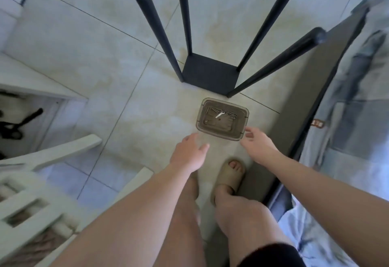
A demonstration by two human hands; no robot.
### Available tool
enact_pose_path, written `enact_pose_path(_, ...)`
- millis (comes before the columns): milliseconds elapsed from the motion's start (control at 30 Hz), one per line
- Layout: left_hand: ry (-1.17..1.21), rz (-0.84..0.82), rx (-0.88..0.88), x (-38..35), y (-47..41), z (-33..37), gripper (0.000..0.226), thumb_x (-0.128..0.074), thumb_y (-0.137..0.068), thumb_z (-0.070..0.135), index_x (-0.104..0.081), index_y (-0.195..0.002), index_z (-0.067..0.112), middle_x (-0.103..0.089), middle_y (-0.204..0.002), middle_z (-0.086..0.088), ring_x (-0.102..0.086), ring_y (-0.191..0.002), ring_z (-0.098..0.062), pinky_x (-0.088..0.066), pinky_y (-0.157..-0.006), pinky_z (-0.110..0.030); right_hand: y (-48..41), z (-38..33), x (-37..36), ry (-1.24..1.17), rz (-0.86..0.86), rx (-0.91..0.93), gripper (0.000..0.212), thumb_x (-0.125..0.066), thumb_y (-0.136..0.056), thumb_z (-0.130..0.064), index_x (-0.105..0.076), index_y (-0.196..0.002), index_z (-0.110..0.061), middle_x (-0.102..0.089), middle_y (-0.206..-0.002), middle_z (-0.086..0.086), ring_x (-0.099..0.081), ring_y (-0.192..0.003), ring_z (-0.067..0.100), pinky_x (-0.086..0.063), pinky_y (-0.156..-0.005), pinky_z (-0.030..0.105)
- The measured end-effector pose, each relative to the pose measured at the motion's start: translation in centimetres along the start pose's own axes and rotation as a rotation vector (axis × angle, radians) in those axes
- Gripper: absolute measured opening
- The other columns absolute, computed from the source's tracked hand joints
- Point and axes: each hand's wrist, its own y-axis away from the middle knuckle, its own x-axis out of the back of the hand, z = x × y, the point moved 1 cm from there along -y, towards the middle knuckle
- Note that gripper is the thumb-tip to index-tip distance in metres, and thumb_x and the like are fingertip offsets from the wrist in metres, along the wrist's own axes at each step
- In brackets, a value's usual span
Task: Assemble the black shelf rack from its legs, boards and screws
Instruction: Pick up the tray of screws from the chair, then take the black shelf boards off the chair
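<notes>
A black board (209,75) lies on the tiled floor with several black legs (156,28) rising from its corners toward me. Just in front of it sits a small clear plastic box (222,118) holding screws and a metal key. My left hand (189,153) hovers low and left of the box, fingers relaxed, holding nothing. My right hand (255,143) reaches beside the box's near right corner, fingers loosely spread; it grips nothing that I can see.
A long dark board (303,106) leans along a bed with blue-grey bedding (355,98) on the right. A pale wooden chair (42,172) stands at the lower left. My foot in a beige slipper (229,177) is below the box.
</notes>
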Motion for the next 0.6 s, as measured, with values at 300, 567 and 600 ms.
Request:
enact_pose_path(300, -0.113, 0.393, -0.259, 8.3, 25.8, 5.5, 0.056, -0.039, -0.100, 0.051, -0.034, -0.152, 0.032, -0.022, -0.165, 0.000, -0.011, -0.153, -0.025, -0.019, -0.119, -0.046, 23.9, -8.8, 7.9, 0.496, -0.008, 0.464, 0.062, -0.053, -0.097, -0.024, -0.031, -0.155, -0.026, -0.039, -0.156, 0.002, -0.034, -0.140, 0.029, -0.031, -0.113, 0.046)
enact_pose_path(567, -0.066, 0.667, -0.223, 11.9, 39.4, 5.2, 0.061, -0.038, -0.098, 0.056, -0.023, -0.155, 0.037, -0.006, -0.168, 0.004, 0.008, -0.153, -0.018, -0.001, -0.121, -0.048, 34.7, -13.2, 11.8, 0.756, 0.063, 0.824, 0.066, -0.050, -0.101, -0.034, -0.020, -0.160, -0.030, -0.021, -0.165, -0.006, -0.012, -0.153, 0.021, -0.013, -0.124, 0.045)
enact_pose_path(600, -0.055, 0.702, -0.212, 12.4, 40.6, 4.9, 0.062, -0.037, -0.098, 0.058, -0.021, -0.155, 0.038, -0.004, -0.168, 0.005, 0.011, -0.153, -0.017, 0.000, -0.122, -0.048, 35.7, -13.9, 11.9, 0.777, 0.077, 0.867, 0.066, -0.049, -0.102, -0.034, -0.019, -0.160, -0.031, -0.019, -0.166, -0.007, -0.010, -0.154, 0.020, -0.011, -0.125, 0.044)
